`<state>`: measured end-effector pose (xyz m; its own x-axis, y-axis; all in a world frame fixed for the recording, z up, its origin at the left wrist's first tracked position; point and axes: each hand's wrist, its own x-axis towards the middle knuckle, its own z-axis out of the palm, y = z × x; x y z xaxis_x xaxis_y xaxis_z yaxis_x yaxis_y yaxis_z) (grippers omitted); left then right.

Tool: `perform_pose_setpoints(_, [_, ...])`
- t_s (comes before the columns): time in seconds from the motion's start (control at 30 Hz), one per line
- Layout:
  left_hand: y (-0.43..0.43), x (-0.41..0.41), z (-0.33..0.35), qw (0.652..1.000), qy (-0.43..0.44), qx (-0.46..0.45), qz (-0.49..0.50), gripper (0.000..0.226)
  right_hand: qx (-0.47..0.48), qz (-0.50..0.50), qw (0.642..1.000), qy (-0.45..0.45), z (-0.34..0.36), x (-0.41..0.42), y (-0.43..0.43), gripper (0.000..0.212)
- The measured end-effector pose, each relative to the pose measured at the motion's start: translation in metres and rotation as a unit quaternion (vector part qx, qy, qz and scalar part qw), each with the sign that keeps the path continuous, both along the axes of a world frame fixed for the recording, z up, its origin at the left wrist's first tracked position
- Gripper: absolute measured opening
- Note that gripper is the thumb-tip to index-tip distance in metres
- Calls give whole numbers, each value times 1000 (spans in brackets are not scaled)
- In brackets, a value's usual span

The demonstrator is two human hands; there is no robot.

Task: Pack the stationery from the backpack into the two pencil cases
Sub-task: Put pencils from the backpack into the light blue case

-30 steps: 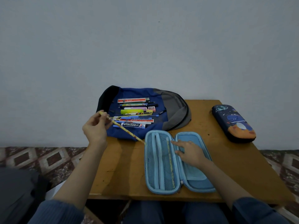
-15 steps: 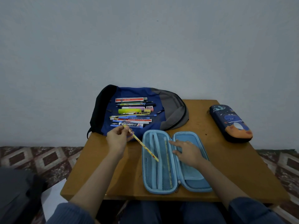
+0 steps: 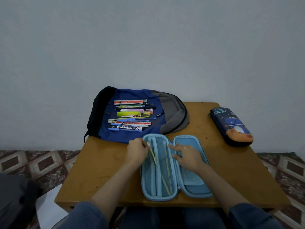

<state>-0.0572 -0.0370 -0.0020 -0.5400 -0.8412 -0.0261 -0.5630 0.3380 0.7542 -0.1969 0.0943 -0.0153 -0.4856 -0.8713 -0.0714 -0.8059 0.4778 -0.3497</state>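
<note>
Pale wall is seen behind a wooden table [image 3: 102, 171], on which a blue backpack [image 3: 171, 113] lies flat with stationery [image 3: 130, 116] spread across it. A yellow pencil [image 3: 152, 155] is pinched in the fingers of the left hand [image 3: 137, 151] over the left half of the open light-blue pencil case [image 3: 193, 184]. Its long axis runs nearly along the case's length, so only a lowering seems needed. The case is steadied by the right hand [image 3: 188, 157], fingers spread flat. A dark printed pencil case [image 3: 232, 126] lies closed, well apart.
</note>
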Motion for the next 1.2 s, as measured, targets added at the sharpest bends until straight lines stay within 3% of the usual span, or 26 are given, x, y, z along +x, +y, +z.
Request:
perform_pose_setpoints(0.1, [11,-1,3,994,-75,-71,-37,27,1,1,1000,0,0,-1,1,47])
perform_pose_setpoints(0.2, [18,-3,6,986,-144,-51,-69,43,0,-1,1000,4,-2,-1,1,47])
perform_pose_setpoints(0.33, [31,-5,6,972,-199,-15,-126,35,0,-3,1000,8,-3,-1,1,47])
perform_pose_setpoints(0.43, [35,-5,5,976,-183,0,-121,24,-2,-3,1000,4,-5,-2,1,46])
perform_pose_setpoints(0.63, [45,-2,4,991,-80,10,-107,30,-6,-6,1000,-1,-8,-3,0,44])
perform_pose_setpoints(1.0, [51,-3,-3,997,-43,39,-60,30,-17,-4,1000,-15,-7,-5,2,43])
perform_pose_setpoints(1.2, [48,-3,-4,988,-11,141,-64,27,-14,-7,1000,-12,-8,-6,2,43])
